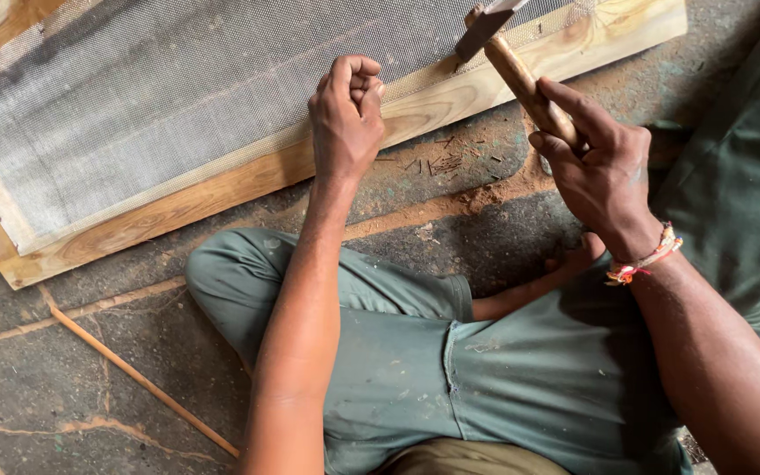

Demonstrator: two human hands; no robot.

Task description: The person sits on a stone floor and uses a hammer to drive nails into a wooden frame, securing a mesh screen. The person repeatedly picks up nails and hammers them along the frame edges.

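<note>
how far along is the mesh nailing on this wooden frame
Done: mesh already lies flat over the wooden frame, with fastenings visible along its left rail. In hand: the left hand pinches something small at the mesh's lower edge while the right hand raises a hammer. Left: how much edge remains unfastened cannot be told.

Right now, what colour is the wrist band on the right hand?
Multicoloured braid, mainly orange, white and red, on the wrist band of the right hand; head view.

Head view, steeply downward, close.
</note>
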